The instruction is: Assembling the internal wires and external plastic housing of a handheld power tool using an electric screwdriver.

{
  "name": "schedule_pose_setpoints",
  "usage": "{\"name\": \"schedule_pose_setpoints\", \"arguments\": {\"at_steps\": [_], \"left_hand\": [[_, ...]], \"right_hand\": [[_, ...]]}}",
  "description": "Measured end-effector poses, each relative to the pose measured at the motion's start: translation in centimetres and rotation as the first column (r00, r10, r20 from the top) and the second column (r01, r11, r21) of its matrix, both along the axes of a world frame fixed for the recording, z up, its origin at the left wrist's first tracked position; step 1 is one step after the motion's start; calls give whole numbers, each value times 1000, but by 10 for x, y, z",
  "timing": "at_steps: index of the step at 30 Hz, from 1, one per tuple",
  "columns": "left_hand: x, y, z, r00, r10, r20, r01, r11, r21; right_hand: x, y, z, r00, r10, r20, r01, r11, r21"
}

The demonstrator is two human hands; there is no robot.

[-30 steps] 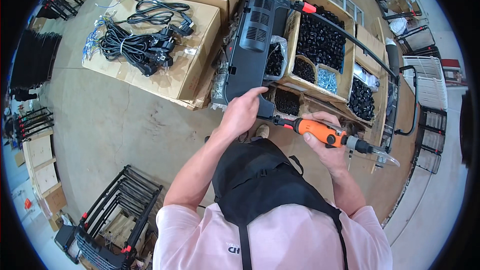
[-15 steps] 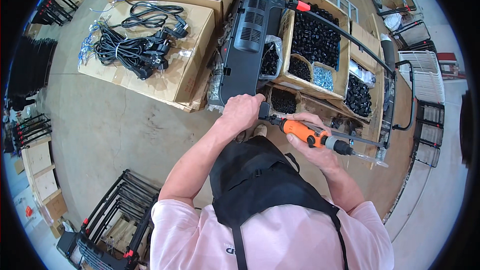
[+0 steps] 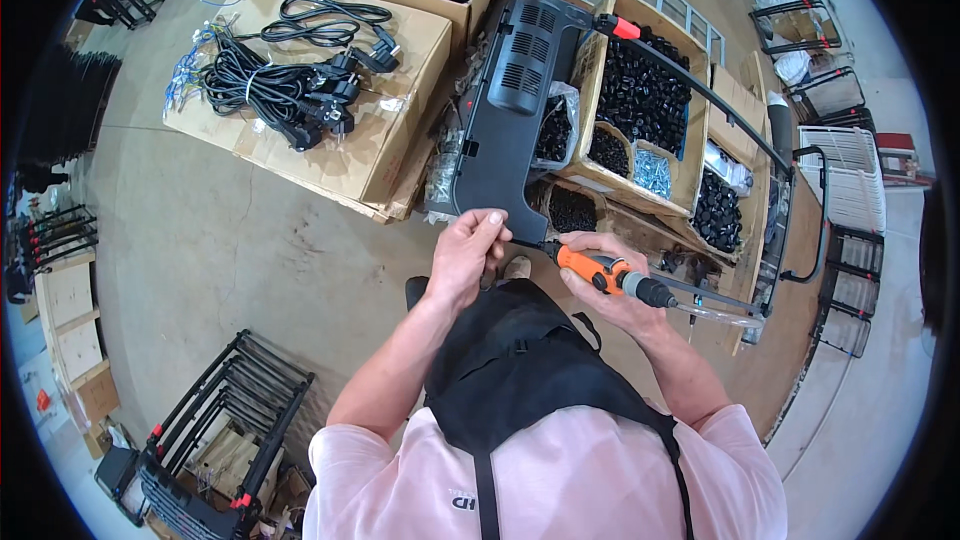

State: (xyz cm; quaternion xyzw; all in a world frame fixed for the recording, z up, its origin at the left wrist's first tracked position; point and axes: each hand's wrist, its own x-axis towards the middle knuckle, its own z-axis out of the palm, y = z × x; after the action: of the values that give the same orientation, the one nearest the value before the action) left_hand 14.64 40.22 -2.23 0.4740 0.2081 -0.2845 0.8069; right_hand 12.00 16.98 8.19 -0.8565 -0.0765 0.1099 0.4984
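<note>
My right hand is wrapped around an orange and black power screwdriver. Its tip meets the near end of a black plastic housing, which has a raised vented part and joins a long dark tube frame with a red piece at its corner. Just left of that near end, my left hand has its thumb and fingers pressed together; whatever is between them is hidden. A clear hose trails from the tool's rear.
A wooden crate holds black plastic caps, with small bins of black screws and silver screws beside them. Left stands a cardboard box topped by bundled power cables. Stacked tube frames stand at lower left.
My left hand has come off the housing's near end, drawing slightly back and left with fingers pinched. The screwdriver has shifted slightly left. The whole scene has shifted slightly as my head moved.
</note>
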Motion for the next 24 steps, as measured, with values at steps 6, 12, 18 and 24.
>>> {"name": "schedule_pose_setpoints", "arguments": {"at_steps": [6, 12, 18, 24], "left_hand": [[-42, -6, -10, 972, 161, -173, -202, 944, -259], [-51, -20, -20, 938, 113, -327, -246, 883, -401], [-43, -25, -14, 897, 138, -420, -359, 782, -510], [-47, -19, -22, 889, 84, -450, -358, 740, -569]], "right_hand": [[2, 6, 16, 995, -9, -97, 7, 1000, -28], [-5, -1, 16, 999, -28, -43, 36, 975, 218], [2, 7, 10, 999, 47, 21, -50, 980, 193], [2, 15, 9, 1000, 19, 8, -20, 971, 237]]}}
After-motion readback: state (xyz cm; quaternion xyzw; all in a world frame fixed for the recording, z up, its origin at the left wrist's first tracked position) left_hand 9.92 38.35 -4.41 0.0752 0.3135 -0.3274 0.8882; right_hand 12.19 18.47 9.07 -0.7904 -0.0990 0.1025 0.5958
